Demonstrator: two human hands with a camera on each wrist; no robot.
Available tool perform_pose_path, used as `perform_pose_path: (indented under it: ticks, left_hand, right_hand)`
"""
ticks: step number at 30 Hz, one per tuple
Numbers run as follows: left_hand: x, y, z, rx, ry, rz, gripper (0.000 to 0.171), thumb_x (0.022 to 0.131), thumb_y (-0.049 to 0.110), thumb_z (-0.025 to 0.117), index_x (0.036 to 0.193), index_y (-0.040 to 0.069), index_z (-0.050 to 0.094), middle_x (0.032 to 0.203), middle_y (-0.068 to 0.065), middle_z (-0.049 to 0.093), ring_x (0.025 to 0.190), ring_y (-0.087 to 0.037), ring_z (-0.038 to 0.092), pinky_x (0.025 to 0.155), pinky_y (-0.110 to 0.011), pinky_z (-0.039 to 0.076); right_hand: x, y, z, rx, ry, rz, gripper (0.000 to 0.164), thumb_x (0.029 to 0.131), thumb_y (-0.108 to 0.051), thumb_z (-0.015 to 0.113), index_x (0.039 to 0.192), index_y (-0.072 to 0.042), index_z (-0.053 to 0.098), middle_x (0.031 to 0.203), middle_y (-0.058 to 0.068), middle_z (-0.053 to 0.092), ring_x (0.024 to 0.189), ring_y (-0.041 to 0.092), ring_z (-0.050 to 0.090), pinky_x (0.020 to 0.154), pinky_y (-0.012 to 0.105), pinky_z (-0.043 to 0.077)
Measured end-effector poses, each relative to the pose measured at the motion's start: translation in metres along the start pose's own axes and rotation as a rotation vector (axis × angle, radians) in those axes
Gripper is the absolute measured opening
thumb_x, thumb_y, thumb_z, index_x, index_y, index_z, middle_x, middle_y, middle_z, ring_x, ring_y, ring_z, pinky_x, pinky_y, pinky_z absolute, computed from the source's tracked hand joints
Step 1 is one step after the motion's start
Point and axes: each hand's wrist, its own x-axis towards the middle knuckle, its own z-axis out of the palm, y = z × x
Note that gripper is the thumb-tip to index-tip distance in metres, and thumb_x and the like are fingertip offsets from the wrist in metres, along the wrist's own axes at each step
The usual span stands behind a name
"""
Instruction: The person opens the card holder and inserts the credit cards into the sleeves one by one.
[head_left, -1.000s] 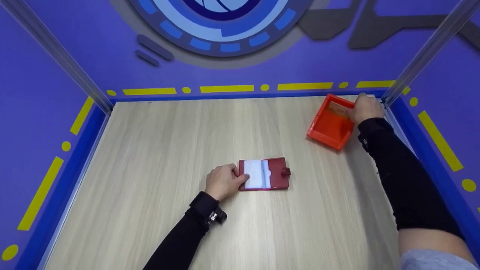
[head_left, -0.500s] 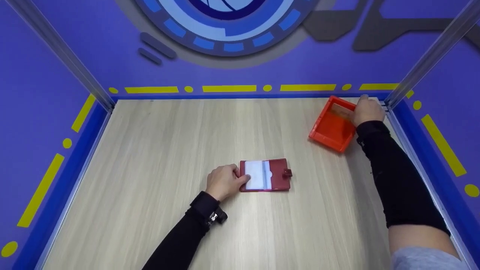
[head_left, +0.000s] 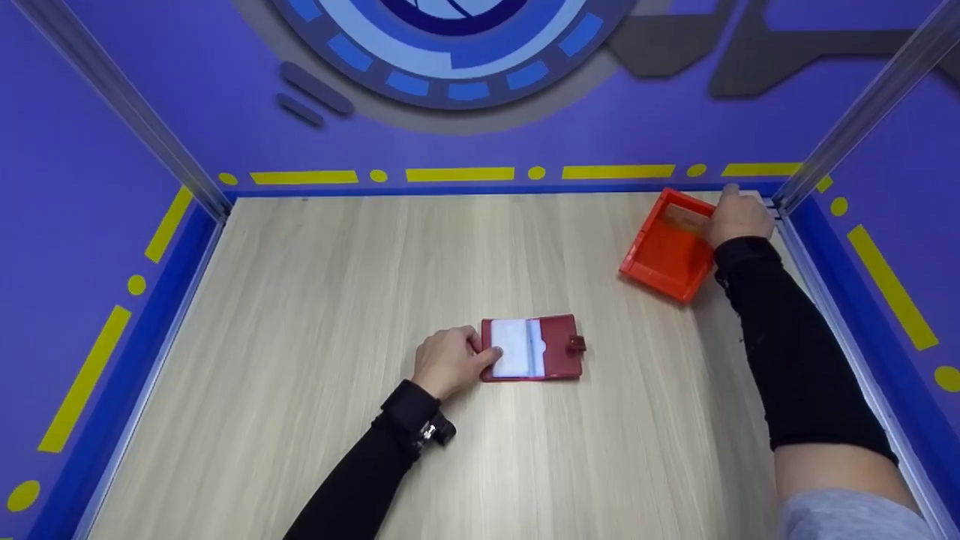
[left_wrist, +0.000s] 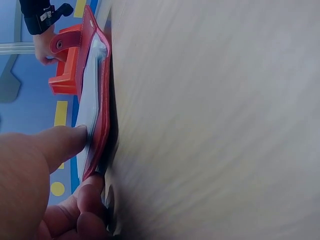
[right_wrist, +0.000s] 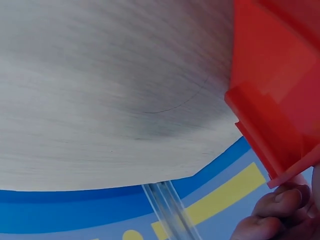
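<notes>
A dark red card holder (head_left: 561, 346) lies spread out mid-table, white-looking sleeves (head_left: 511, 348) on its left part and a snap strap (head_left: 576, 343) at its right edge. My left hand (head_left: 448, 363) pinches the left edge, its thumb (left_wrist: 65, 142) on the sleeves and its fingers under the cover. In the left wrist view the cover is tilted a little off the tabletop. At the back right, my right hand (head_left: 741, 217) grips the right rim of an orange-red plastic bin (head_left: 664, 259). The bin stands at an angle; the wrist view shows fingers (right_wrist: 280, 202) curled at its rim.
The wood-grain table (head_left: 360, 277) is enclosed by blue-purple panels (head_left: 187, 90) at the back and both sides. A metal post (head_left: 862, 112) rises at the back right corner, close behind my right hand.
The right forearm has swung slightly inward, its hand staying on the bin's rim. The left hand keeps the same pinch on the card holder; the head view has shifted slightly.
</notes>
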Motion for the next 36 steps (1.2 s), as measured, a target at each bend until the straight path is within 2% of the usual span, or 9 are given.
perform_pose_path:
  ticks: [4, 8, 11, 13, 20, 24, 27, 32, 36]
  left_hand:
    - [0.000, -0.001, 0.001, -0.004, 0.005, 0.008, 0.038, 0.096, 0.055, 0.080, 0.082, 0.023, 0.066, 0.067, 0.010, 0.056, 0.066, -0.012, 0.053, 0.066, -0.032, 0.037]
    - [0.000, -0.002, 0.001, -0.004, 0.007, 0.005, 0.038, 0.096, 0.056, 0.080, 0.081, 0.023, 0.066, 0.068, 0.010, 0.058, 0.067, -0.012, 0.054, 0.066, -0.032, 0.037]
    - [0.001, -0.002, 0.001, -0.001, 0.006, 0.001, 0.038, 0.095, 0.056, 0.080, 0.081, 0.024, 0.066, 0.068, 0.011, 0.058, 0.068, -0.012, 0.054, 0.067, -0.032, 0.038]
    - [0.001, -0.003, 0.001, 0.000, 0.005, 0.001, 0.038, 0.095, 0.056, 0.079, 0.081, 0.023, 0.066, 0.068, 0.010, 0.058, 0.068, -0.012, 0.055, 0.067, -0.032, 0.038]
    - [0.002, -0.003, 0.003, -0.001, 0.015, 0.026, 0.038, 0.095, 0.055, 0.080, 0.081, 0.022, 0.067, 0.067, 0.010, 0.057, 0.066, -0.011, 0.054, 0.064, -0.032, 0.037]
    - [0.002, -0.003, 0.003, -0.003, 0.019, 0.037, 0.038, 0.095, 0.054, 0.080, 0.080, 0.022, 0.067, 0.067, 0.011, 0.057, 0.066, -0.011, 0.053, 0.063, -0.031, 0.037]
    - [0.002, -0.004, 0.002, -0.001, 0.019, 0.032, 0.038, 0.095, 0.054, 0.080, 0.080, 0.022, 0.066, 0.068, 0.011, 0.058, 0.066, -0.011, 0.053, 0.064, -0.031, 0.037]
    - [0.002, -0.002, 0.001, -0.003, 0.021, 0.028, 0.038, 0.095, 0.053, 0.081, 0.080, 0.021, 0.067, 0.068, 0.010, 0.059, 0.068, -0.011, 0.054, 0.066, -0.032, 0.037]
    - [0.001, -0.003, 0.002, -0.007, 0.014, 0.027, 0.038, 0.095, 0.053, 0.081, 0.080, 0.021, 0.066, 0.068, 0.010, 0.059, 0.068, -0.012, 0.054, 0.066, -0.032, 0.037]
  right_hand:
    - [-0.002, -0.002, -0.004, 0.009, 0.018, -0.008, 0.045, 0.109, -0.019, 0.061, 0.139, 0.013, 0.053, 0.123, 0.044, 0.065, 0.110, 0.061, 0.067, 0.098, 0.072, 0.056]
    - [-0.004, -0.002, -0.009, 0.015, 0.059, -0.038, 0.031, 0.109, -0.017, 0.057, 0.120, 0.012, 0.063, 0.119, 0.046, 0.066, 0.107, 0.063, 0.067, 0.095, 0.074, 0.055]
    - [-0.006, -0.001, -0.012, 0.020, 0.079, -0.065, 0.027, 0.108, -0.017, 0.057, 0.106, 0.009, 0.065, 0.114, 0.045, 0.068, 0.102, 0.064, 0.067, 0.090, 0.075, 0.055]
    - [-0.007, 0.000, -0.014, 0.024, 0.084, -0.079, 0.027, 0.109, -0.017, 0.057, 0.102, 0.007, 0.067, 0.112, 0.044, 0.069, 0.100, 0.064, 0.067, 0.088, 0.075, 0.055]
    - [-0.013, 0.007, -0.020, 0.062, 0.087, -0.124, 0.027, 0.108, -0.014, 0.058, 0.110, 0.008, 0.074, 0.112, 0.040, 0.072, 0.100, 0.062, 0.067, 0.089, 0.074, 0.054]
    - [-0.019, 0.007, -0.029, 0.103, 0.028, -0.152, 0.029, 0.108, -0.017, 0.061, 0.116, 0.008, 0.074, 0.114, 0.038, 0.073, 0.103, 0.059, 0.067, 0.092, 0.071, 0.053]
    - [-0.027, 0.003, -0.034, 0.152, -0.031, -0.153, 0.033, 0.109, -0.021, 0.062, 0.120, 0.008, 0.072, 0.117, 0.037, 0.072, 0.104, 0.055, 0.066, 0.090, 0.065, 0.053]
    - [-0.042, -0.002, -0.040, 0.221, -0.056, -0.184, 0.035, 0.112, -0.023, 0.058, 0.118, 0.008, 0.072, 0.114, 0.034, 0.073, 0.091, 0.044, 0.065, 0.069, 0.043, 0.050]
    - [-0.056, -0.011, -0.043, 0.286, -0.099, -0.184, 0.033, 0.113, -0.025, 0.057, 0.117, 0.005, 0.072, 0.114, 0.029, 0.071, 0.085, 0.036, 0.062, 0.061, 0.033, 0.048]
